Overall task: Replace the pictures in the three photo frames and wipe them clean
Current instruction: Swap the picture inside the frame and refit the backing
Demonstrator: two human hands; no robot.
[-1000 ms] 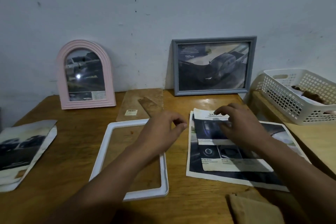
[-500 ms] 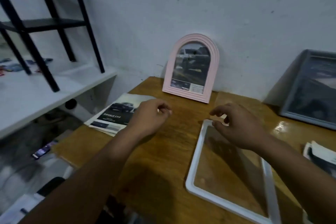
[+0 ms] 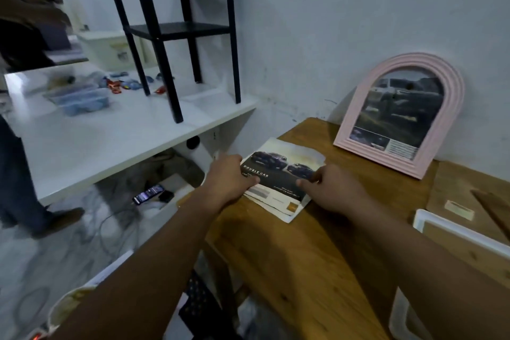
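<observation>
pink ribbed arched frame (image 3: pixel 452 107) | black shelf rack (image 3: pixel 176 27) | brown wood-grain table (image 3: pixel 303 257)

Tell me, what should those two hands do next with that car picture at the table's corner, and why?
Probably lift the car picture and carry it to the empty white frame. The left hand and right hand already touch its two sides, and the frame lies flat nearby with nothing in it. Whether either grip has closed on the paper is unclear.

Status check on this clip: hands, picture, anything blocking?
Left hand and right hand both on the car picture at the table's corner. Grip unclear. Pink arched frame upright against wall. Nothing blocking.
</observation>
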